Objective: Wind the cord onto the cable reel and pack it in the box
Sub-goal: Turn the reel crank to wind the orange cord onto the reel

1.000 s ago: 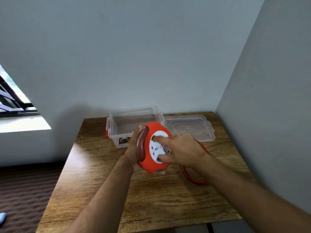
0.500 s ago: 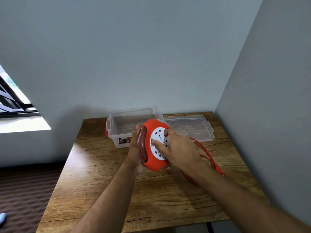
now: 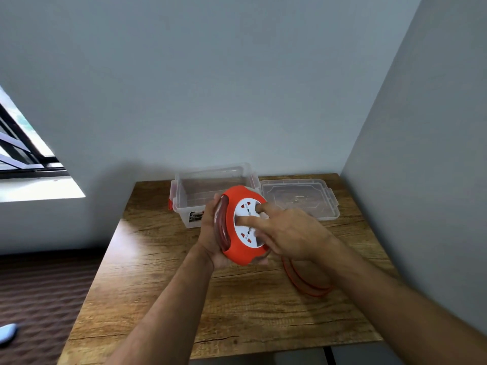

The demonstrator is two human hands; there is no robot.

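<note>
I see the orange cable reel (image 3: 238, 252) held above the table (image 3: 158, 299), L hand (image 3: 210, 241) wrapped round its back, R hand (image 3: 287, 233) w/ fingers pressed on the white face. Loose cord (image 3: 307, 287) lies under R wrist; open box (image 3: 210, 185) & lid (image 3: 300, 198) behind.
</note>
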